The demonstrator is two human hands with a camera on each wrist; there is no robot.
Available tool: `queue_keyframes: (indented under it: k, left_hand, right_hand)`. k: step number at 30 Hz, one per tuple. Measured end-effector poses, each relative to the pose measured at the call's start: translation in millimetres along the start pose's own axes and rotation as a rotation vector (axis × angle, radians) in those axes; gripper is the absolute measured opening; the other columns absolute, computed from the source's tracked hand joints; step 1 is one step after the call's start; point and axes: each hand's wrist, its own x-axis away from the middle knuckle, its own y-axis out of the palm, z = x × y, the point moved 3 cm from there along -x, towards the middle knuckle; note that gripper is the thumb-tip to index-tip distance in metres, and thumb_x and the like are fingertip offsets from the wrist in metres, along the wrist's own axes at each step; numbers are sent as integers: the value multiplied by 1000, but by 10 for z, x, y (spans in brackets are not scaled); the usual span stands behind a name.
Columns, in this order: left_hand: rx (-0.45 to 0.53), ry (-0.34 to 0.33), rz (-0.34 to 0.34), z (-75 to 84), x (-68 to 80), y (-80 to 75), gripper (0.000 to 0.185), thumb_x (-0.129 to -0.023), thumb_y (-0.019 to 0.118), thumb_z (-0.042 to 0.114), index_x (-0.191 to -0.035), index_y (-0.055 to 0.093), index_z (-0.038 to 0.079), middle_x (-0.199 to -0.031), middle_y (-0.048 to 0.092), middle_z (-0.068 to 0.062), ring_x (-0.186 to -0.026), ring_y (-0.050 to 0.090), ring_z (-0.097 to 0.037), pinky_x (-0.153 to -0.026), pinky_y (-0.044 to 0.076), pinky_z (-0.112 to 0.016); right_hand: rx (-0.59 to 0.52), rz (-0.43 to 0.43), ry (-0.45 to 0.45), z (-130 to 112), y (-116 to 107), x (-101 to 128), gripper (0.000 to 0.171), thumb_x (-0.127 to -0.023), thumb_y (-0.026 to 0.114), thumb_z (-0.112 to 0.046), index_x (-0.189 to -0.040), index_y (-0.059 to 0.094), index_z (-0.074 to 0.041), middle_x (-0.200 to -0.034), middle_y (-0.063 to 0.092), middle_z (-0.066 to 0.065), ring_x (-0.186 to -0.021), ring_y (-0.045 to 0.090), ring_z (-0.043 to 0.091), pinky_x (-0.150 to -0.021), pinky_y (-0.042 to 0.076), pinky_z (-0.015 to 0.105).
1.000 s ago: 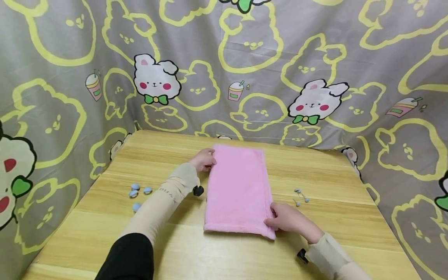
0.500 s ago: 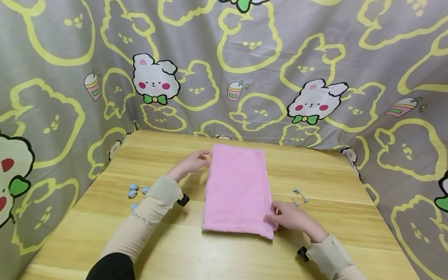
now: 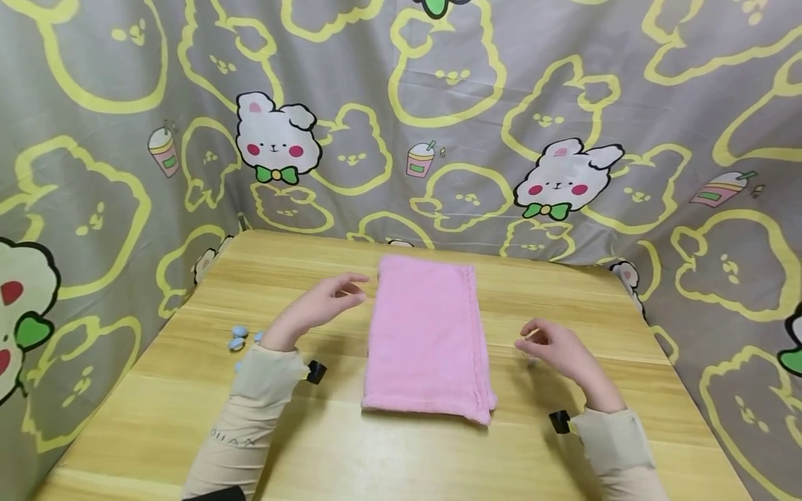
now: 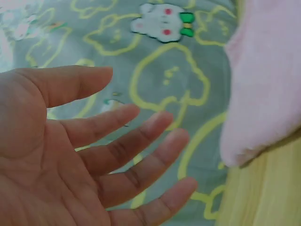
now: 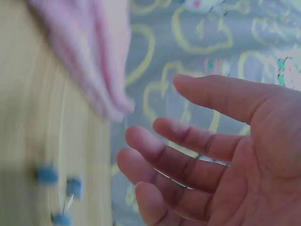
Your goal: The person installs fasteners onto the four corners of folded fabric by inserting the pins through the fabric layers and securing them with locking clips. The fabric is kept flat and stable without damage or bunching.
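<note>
Lifted off the pink towel (image 3: 427, 334) since the earlier frames: left hand (image 3: 316, 308) drawn back from the far left corner, right hand (image 3: 560, 349) pulled away from the near right corner. Hovered now on either side of the towel, apart from it, left hand just beside its far left edge, right hand near its right edge. Fingers (image 4: 141, 136) of the left spread loosely and gripping nothing; fingers (image 5: 188, 141) of the right likewise relaxed and bare. Lay folded flat as a long strip mid-worktop (image 3: 376, 459). Partly hidden behind the right hand, small blue pins (image 5: 61, 197), blurred in the wrist view; more blue bits (image 3: 241, 337) beside the left sleeve, too small to identify. Hung behind and around the wooden worktop, a grey cartoon-rabbit curtain (image 3: 564, 104).
</note>
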Motion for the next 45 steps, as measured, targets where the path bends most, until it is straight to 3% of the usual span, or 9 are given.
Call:
queue_keyframes:
  k: [5,10,12,19,22,26,30,34,45]
  left_hand:
    - [-18,159,-16,99,28,193,43,-97,59,19,-138,51,7,-118,65,-17,-110,61,-28,-97,49,-43]
    - [-137,303,-100,339,-5,736,40,-92,65,14,-130,57,5,-110,68,-14,-99,64,-26,-87,54,-37]
    - [-198,302,-130,420,5,997,39,-91,67,16,-128,59,8,-111,68,-11,-100,64,-24,-87,54,-34]
    - [-655,399,-157,547,140,1717,33,-86,71,30,-118,66,23,-104,65,4,-90,58,-9,-77,47,-20]
    - [-800,430,-154,533,189,1887,30,-83,73,33,-112,67,26,-98,62,7,-84,54,-9,-67,42,-20]
    - [-889,411,-120,501,208,2023,25,-83,73,31,-106,66,27,-93,59,6,-80,51,-11,-62,37,-21]
    - [-868,381,-83,477,184,2075,16,-91,65,30,-106,66,25,-90,58,5,-77,50,-11,-60,36,-22]
    - [-757,354,-57,482,125,2019,9,-93,63,29,-98,66,23,-84,58,7,-71,50,-6,-59,39,-19]
    - [-227,223,56,457,-53,1556,8,-95,61,23,-92,64,15,-71,54,8,-64,48,-2,-60,45,-16]
  right_hand:
    - [51,-6,42,169,-40,-25,27,-89,70,-21,-106,62,-1,-90,66,10,-79,58,17,-64,45,31]
    - [93,-29,61,317,27,-96,24,-86,70,-18,-102,63,-1,-85,64,8,-73,54,17,-63,44,30]
    - [105,-39,59,360,66,-126,23,-85,71,-17,-100,63,-2,-84,63,8,-72,54,17,-63,43,30]
    - [111,-53,41,430,119,-146,19,-82,72,-12,-96,63,-3,-81,62,6,-69,52,16,-62,42,30]
    - [109,-75,29,445,133,-145,17,-81,73,-9,-94,63,-4,-80,61,5,-69,52,16,-62,42,29]
    - [110,-128,16,456,167,-156,14,-80,72,-3,-90,62,-6,-78,58,4,-68,49,16,-61,41,29]
    - [130,-147,-13,468,210,-173,14,-79,69,3,-85,61,-7,-79,59,5,-68,47,16,-61,38,27]
    - [147,-133,-43,474,246,-177,16,-76,69,5,-79,60,-8,-76,59,3,-66,45,14,-60,37,25]
    - [156,-70,-149,362,184,-156,13,-82,68,0,-77,63,-11,-74,58,-3,-70,46,9,-62,38,23]
